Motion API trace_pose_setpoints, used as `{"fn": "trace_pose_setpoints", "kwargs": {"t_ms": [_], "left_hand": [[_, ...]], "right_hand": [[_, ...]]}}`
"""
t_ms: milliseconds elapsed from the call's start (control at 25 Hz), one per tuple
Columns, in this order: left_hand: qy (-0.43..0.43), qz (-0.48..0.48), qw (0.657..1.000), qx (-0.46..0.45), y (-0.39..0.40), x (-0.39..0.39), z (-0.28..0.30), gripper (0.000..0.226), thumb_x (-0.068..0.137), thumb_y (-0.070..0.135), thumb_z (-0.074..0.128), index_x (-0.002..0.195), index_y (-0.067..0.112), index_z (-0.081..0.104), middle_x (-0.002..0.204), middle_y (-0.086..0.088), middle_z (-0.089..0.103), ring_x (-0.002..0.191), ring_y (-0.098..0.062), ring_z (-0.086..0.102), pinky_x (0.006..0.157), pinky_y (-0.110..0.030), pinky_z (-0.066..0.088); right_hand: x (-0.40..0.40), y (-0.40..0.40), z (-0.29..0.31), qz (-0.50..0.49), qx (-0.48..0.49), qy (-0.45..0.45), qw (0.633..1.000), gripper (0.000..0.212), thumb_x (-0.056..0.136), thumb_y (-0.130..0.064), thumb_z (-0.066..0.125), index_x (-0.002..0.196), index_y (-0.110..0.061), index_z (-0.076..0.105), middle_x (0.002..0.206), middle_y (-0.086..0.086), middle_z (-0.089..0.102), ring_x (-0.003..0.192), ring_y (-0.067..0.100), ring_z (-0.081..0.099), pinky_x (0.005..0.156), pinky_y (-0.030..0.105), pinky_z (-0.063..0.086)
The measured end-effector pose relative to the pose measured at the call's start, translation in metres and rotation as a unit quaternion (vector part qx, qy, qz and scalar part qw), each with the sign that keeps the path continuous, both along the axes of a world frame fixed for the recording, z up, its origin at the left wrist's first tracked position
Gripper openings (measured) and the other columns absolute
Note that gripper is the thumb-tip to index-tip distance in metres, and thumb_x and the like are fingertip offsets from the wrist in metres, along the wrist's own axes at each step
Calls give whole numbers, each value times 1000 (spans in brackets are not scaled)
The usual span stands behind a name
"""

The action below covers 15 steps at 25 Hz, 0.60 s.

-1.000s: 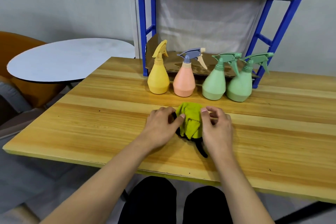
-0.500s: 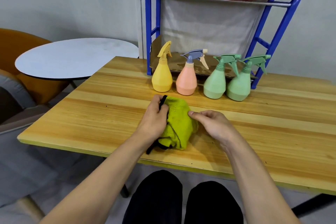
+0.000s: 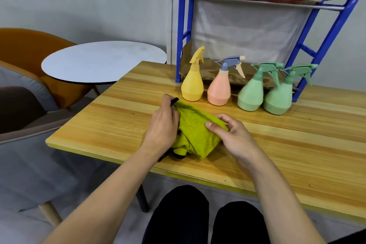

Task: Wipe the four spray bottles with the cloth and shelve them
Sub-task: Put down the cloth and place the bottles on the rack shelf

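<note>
Hands at frame centre on wooden desk (image 3: 297,144): left hand (image 3: 162,127) pinches black-trimmed corner of yellow-green fleece cloth (image 3: 196,132), right hand (image 3: 233,134) grips its right fold; yellow (image 3: 192,85), pink (image 3: 218,91), two green plastic spray bottles (image 3: 250,95) (image 3: 277,100) upright in row behind, before blue metal shelf (image 3: 181,25)

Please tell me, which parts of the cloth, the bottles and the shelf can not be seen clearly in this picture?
- Head view: the left hand and right hand cover parts of the green cloth; its full shape is hidden.
- The blue shelf is cut off by the top and right edges.
- The right green bottle overlaps the left green bottle, so contact is unclear.
- No bottle shows its contents; the walls are opaque.
</note>
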<state>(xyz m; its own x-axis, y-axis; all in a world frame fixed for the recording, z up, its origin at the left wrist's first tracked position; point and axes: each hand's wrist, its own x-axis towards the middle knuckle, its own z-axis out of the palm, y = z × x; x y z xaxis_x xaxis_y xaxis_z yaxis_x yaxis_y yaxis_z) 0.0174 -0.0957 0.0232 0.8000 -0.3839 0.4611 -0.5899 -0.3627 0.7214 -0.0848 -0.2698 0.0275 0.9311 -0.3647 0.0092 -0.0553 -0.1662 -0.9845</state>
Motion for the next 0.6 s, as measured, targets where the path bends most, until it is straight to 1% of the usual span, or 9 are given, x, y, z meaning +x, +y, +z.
{"fn": "trace_pose_setpoints", "kwargs": {"t_ms": [80,160,240,360,440,480,520,560,600], "left_hand": [[-11,1,1000,17,12,2,2,13,107,8,39,118,11,45,67,2,53,57,-14,49,49,-27,29],[3,5,1000,18,27,8,2,14,107,7,40,118,12,47,69,2,54,59,-14,50,52,-32,29],[34,36,999,20,47,24,5,14,107,7,40,117,13,48,73,-1,55,64,-22,52,59,-39,34],[54,112,991,42,87,57,23,19,107,9,40,121,13,52,78,0,54,73,-32,53,60,-39,34],[83,169,979,74,114,77,33,27,106,14,41,131,13,52,94,-4,60,84,-33,57,69,-40,44],[105,196,969,102,125,84,32,31,106,17,42,136,13,50,105,-7,60,91,-35,58,77,-43,47],[119,219,958,141,134,87,29,33,106,21,43,138,13,48,114,-10,60,98,-39,59,82,-45,47],[109,238,947,185,140,84,21,35,106,25,43,140,14,47,122,-14,60,105,-43,59,86,-47,47],[75,251,940,219,144,79,10,37,106,29,44,141,15,48,130,-18,58,111,-46,57,90,-50,45]], "right_hand": [[9,6,0,-89,3,-39,995,15,85,-32,78,99,-29,72,104,-1,73,102,20,68,88,36,55],[24,12,2,-134,-6,-35,990,24,78,-40,83,98,-31,71,108,-3,69,105,18,63,89,36,54],[42,29,7,-101,-24,-5,995,30,77,-45,82,99,-30,69,109,-5,65,106,17,60,86,34,52],[72,74,16,-25,28,6,999,30,82,-43,79,104,-27,68,109,-4,64,103,14,60,76,27,49],[91,105,18,0,35,-2,999,33,82,-43,78,108,-28,65,112,-4,63,100,15,60,76,27,50],[97,119,16,3,-7,3,1000,36,83,-45,77,111,-29,62,116,-4,60,102,16,59,80,29,51],[103,130,8,-9,-101,12,995,41,84,-47,75,117,-31,58,120,-3,56,106,16,56,86,31,50],[103,139,-1,-31,-222,14,974,44,86,-48,71,123,-32,54,123,-3,50,109,16,51,92,33,46],[99,148,-11,-51,-336,-8,941,43,89,-48,67,127,-33,52,124,-2,48,110,18,48,96,35,44]]}}
